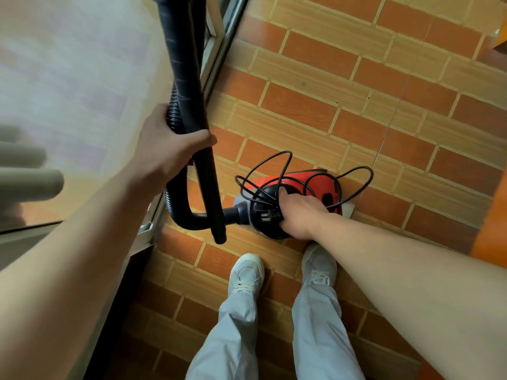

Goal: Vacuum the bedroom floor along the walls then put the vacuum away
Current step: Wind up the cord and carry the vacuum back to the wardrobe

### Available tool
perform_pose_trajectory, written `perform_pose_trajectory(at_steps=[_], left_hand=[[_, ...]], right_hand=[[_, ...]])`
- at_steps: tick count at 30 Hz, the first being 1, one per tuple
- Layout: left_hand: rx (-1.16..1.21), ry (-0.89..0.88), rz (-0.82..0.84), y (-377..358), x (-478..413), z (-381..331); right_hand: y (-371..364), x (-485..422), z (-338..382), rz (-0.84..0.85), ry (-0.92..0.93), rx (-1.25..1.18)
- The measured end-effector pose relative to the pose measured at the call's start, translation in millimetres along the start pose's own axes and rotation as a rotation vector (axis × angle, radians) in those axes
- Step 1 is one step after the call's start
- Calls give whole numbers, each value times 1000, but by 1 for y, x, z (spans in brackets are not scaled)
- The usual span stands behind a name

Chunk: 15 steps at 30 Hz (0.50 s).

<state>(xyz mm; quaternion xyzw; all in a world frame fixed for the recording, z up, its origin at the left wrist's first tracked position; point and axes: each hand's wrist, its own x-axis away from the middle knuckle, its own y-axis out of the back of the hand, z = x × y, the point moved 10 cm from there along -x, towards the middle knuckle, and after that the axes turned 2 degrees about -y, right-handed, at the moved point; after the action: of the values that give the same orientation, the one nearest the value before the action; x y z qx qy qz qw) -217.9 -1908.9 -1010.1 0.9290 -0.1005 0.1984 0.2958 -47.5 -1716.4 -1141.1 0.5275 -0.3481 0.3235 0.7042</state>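
Note:
A small red and black canister vacuum (318, 185) sits on the tiled floor just ahead of my feet. My right hand (300, 215) grips the black top of it, with the plug and loose loops of black power cord (354, 185) under and around the fingers. My left hand (167, 149) holds the black rigid tube (192, 86) together with the ribbed hose (175, 204), up off the floor. The hose curves down from my left hand into the front of the vacuum. The tube's lower end hangs beside the vacuum's nose.
The floor is orange and tan brick-pattern tile (343, 86). A metal sliding door track (219, 50) runs along the left, with a pale curtain or panel (76, 78) beyond it. My two white shoes (247, 272) stand right behind the vacuum. Orange furniture edges (491, 215) show at the right.

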Motion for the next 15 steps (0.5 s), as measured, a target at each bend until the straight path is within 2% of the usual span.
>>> perform_pose_trajectory(at_steps=[8, 15], left_hand=[[28, -106, -98, 16, 12, -51], [67, -179, -152, 38, 22, -156]], right_hand=[[21, 15, -12, -44, -38, -81], [79, 76, -46, -112, -168, -233]])
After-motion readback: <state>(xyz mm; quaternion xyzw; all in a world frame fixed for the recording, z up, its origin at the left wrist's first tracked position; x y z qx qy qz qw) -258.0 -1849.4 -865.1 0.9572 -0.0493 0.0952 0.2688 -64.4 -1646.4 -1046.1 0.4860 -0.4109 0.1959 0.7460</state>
